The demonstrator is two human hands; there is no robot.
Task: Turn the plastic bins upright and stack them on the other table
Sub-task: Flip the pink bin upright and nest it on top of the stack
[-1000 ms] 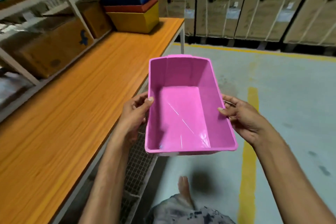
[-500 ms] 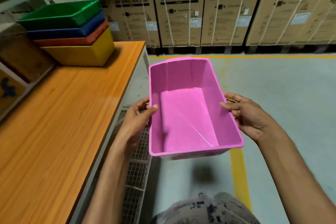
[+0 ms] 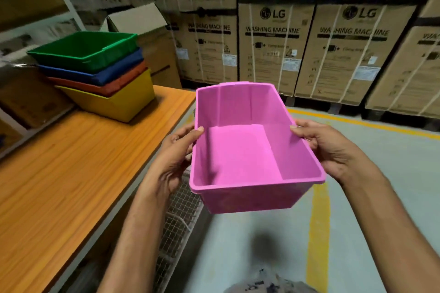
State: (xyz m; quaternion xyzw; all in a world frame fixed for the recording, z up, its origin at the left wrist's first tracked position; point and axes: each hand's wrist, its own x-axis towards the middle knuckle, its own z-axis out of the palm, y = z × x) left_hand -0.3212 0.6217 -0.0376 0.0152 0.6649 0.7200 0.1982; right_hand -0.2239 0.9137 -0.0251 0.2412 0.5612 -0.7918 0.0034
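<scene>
Stacked: four bins [image 3: 100,71] at 10 o'clock on the surface [image 3: 59,173].
Left: you hold the pink bin [image 3: 247,150] upright, left hand [image 3: 176,157] and right hand [image 3: 326,147] clamping its rims.

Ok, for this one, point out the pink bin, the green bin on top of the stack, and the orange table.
pink bin [image 3: 240,152], head view, on its inside floor.
green bin [image 3: 78,49], head view, on its inside bottom.
orange table [image 3: 59,173], head view, on a bare patch of the wooden top.
</scene>
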